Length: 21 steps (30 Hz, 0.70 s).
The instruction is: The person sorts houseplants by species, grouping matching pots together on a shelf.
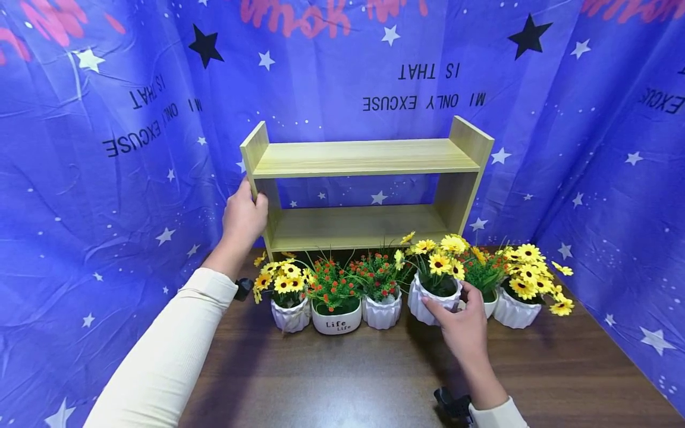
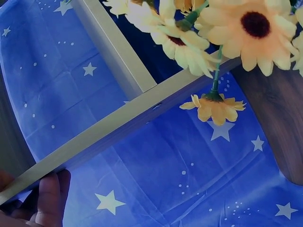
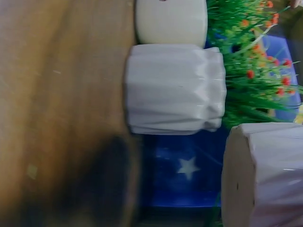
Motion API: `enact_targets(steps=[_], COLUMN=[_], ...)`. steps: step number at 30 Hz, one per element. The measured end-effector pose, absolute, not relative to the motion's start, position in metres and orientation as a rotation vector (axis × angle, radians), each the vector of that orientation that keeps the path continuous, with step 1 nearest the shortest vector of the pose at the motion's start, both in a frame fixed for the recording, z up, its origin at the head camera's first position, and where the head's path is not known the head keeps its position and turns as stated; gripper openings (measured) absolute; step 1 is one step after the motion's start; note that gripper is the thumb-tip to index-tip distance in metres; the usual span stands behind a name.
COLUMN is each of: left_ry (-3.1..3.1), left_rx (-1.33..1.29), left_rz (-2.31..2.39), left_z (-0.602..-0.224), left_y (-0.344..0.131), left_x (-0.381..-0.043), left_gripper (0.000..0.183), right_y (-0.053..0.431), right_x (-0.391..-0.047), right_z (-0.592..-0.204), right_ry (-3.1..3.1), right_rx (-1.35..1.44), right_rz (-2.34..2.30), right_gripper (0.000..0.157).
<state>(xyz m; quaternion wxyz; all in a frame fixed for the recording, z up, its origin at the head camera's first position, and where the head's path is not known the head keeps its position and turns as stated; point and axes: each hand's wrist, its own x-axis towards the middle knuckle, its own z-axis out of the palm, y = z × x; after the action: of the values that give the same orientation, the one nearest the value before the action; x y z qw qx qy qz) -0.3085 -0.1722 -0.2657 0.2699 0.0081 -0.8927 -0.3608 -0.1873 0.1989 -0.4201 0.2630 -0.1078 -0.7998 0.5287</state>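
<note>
A two-tier wooden shelf (image 1: pixel 369 157) stands behind a row of potted artificial flowers. At its left side panel (image 2: pixel 109 113), my left hand (image 1: pixel 245 215) grips the edge, thumb in front and fingers behind. My right hand (image 1: pixel 464 324) holds a ridged white flowerpot (image 1: pixel 428 303) with yellow daisies (image 1: pixel 440 261) by its wall. In the right wrist view the underside of this flowerpot (image 3: pixel 239 184) shows, lifted off the table. Beside it stands a white ridged pot (image 3: pixel 175 90) of small red flowers (image 1: pixel 380 270).
Further left are a "Life" pot (image 1: pixel 337 321) with red flowers and a yellow daisy pot (image 1: pixel 291 315). On the right, another red-flowered pot (image 1: pixel 489 306) is partly hidden beside a yellow daisy pot (image 1: pixel 516 309). A blue star-print curtain (image 1: pixel 342 77) surrounds the brown table (image 1: pixel 332 380).
</note>
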Motion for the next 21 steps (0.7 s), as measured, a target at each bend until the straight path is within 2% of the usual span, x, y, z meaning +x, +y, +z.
enact_targets(steps=[21], left_ry=[-2.391], left_rx=[-0.002], left_rz=[-0.969], left_z=[-0.266], left_y=[-0.172], left_x=[-0.309], left_gripper=[0.046], right_y=[0.203], right_x=[-0.185], right_z=[-0.351], right_ry=[-2.124], right_rx=[-0.203], right_rz=[1.361], right_gripper=[0.074])
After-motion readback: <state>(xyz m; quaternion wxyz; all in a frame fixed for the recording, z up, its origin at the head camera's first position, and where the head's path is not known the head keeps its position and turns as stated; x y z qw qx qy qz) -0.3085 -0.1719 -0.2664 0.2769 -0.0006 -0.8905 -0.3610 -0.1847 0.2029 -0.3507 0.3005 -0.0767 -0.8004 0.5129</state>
